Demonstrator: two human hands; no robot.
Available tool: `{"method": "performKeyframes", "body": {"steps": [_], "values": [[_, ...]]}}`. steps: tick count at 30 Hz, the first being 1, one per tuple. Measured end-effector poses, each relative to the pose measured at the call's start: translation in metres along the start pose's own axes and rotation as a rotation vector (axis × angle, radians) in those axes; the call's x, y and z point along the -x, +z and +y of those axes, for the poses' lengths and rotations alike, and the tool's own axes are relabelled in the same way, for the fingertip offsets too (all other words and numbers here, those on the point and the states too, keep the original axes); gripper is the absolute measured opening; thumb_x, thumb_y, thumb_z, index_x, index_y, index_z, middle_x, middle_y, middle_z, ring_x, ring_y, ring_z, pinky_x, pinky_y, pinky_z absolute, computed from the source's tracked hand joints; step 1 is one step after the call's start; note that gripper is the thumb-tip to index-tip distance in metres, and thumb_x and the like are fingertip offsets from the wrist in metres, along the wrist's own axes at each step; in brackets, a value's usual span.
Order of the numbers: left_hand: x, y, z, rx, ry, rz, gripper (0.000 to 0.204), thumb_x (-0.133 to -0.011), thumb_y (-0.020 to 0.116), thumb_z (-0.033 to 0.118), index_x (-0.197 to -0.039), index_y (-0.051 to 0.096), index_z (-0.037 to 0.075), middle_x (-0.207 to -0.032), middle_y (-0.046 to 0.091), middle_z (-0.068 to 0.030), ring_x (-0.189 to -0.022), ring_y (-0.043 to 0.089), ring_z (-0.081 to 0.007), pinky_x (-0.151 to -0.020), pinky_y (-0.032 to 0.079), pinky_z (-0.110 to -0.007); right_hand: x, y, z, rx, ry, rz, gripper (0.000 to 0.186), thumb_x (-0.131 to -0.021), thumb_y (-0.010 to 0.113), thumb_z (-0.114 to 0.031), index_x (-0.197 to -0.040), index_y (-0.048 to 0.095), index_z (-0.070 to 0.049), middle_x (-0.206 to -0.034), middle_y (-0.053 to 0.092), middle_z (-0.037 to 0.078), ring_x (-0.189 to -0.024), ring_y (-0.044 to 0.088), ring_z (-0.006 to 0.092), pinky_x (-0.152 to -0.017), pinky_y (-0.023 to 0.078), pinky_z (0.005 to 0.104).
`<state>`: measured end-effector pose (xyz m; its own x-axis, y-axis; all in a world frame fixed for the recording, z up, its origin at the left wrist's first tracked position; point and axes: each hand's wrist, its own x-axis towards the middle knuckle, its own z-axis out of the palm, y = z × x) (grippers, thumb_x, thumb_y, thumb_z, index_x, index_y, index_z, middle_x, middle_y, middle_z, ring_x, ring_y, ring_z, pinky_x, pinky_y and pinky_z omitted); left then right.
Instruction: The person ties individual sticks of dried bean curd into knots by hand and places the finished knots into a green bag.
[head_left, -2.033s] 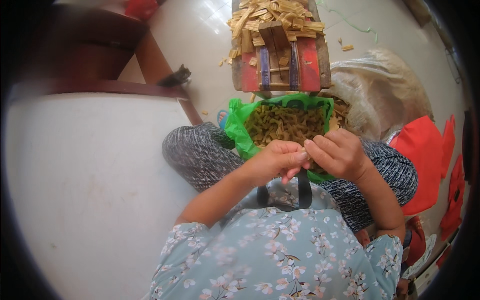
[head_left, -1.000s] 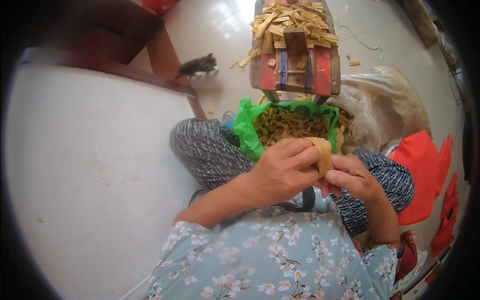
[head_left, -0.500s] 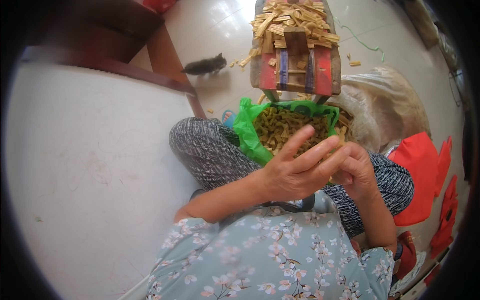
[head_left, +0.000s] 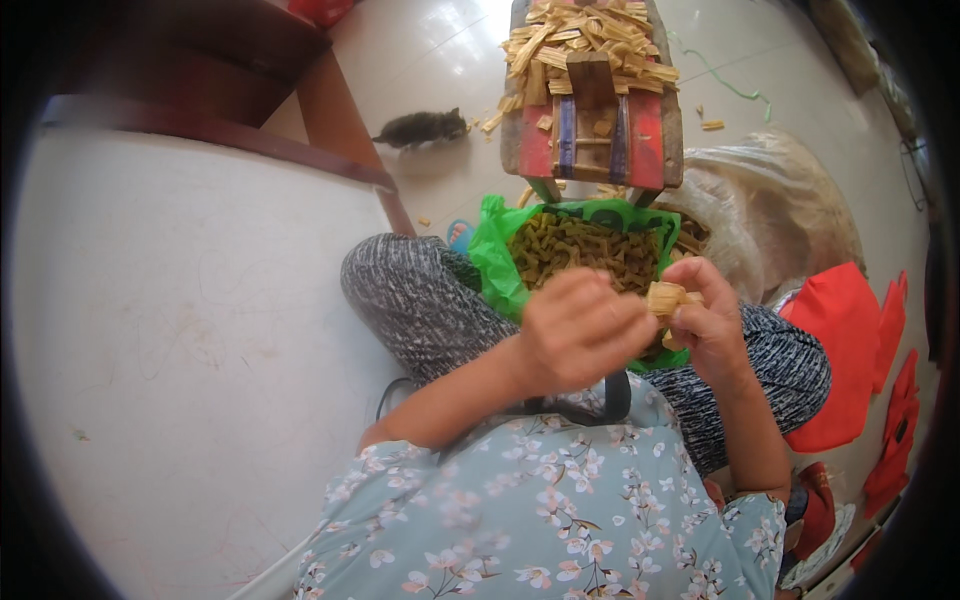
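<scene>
My right hand pinches a folded pale yellow strip, which looks like dry plant fibre, between thumb and fingers. Right beside it, my left hand is curled closed, slightly blurred, with its fingertips at the strip's left edge. What those fingers hold is hidden. Below both hands an open green plastic bag rests between my knees. It is filled with small brownish folded pieces, partly covered by my left hand.
Ahead stands a red-topped wooden bench with an upright wooden block and a heap of flat yellow strips. A white table lies left. A kitten is on the floor. A clear plastic sack and red cloth sit right.
My left hand's fingers have gone from spread to curled, moving slightly left. My right hand has turned, and the folded strip in it now shows. The kitten has shifted a little right.
</scene>
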<state>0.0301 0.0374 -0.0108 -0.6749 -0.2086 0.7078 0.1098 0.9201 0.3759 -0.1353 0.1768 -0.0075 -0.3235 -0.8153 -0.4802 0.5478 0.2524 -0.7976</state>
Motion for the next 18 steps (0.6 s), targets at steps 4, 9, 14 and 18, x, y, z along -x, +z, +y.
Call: {"method": "performKeyframes", "body": {"steps": [4,9,14,18], "values": [[0.003,0.005,0.009,-0.132,-0.018,-0.108,0.017,-0.073,0.074,0.016,-0.088,0.068,0.012,-0.078,0.058,-0.0003,-0.068,0.055,-0.0178,-0.065,0.046,-0.034,-0.002,0.008,0.002,0.072,-0.030,-0.007,0.042,-0.084,0.060,0.001,-0.126,0.057,-0.001,-0.091,0.063,0.000,-0.062,0.047,0.0013,-0.053,0.035,0.0167],[0.014,0.015,0.002,0.171,-0.288,-0.164,0.015,-0.077,0.077,0.018,-0.086,0.068,0.009,-0.071,0.057,-0.0024,-0.063,0.057,-0.0203,-0.058,0.043,-0.034,0.002,-0.001,-0.003,0.036,0.056,-0.130,0.050,-0.089,0.061,-0.002,-0.138,0.052,0.000,-0.099,0.065,0.001,-0.070,0.052,0.0012,-0.057,0.040,0.0175],[0.018,0.016,0.007,0.713,-0.795,-0.248,0.012,-0.085,0.074,0.014,-0.088,0.069,0.005,-0.068,0.062,-0.0030,-0.056,0.056,-0.0115,-0.053,0.044,-0.028,0.002,0.014,0.009,0.206,-0.099,-0.100,0.048,-0.094,0.059,-0.003,-0.141,0.048,0.001,-0.097,0.065,0.000,-0.069,0.052,0.0021,-0.060,0.041,0.0183],[0.007,0.002,-0.010,1.276,-1.360,-0.289,0.007,-0.088,0.070,0.010,-0.086,0.066,0.005,-0.064,0.058,0.0016,-0.050,0.049,-0.0064,-0.056,0.049,-0.023,0.005,0.004,0.000,0.270,-0.125,-0.170,0.048,-0.096,0.056,-0.004,-0.143,0.045,0.001,-0.082,0.060,-0.004,-0.065,0.050,0.0022,-0.058,0.039,0.0186]]}}
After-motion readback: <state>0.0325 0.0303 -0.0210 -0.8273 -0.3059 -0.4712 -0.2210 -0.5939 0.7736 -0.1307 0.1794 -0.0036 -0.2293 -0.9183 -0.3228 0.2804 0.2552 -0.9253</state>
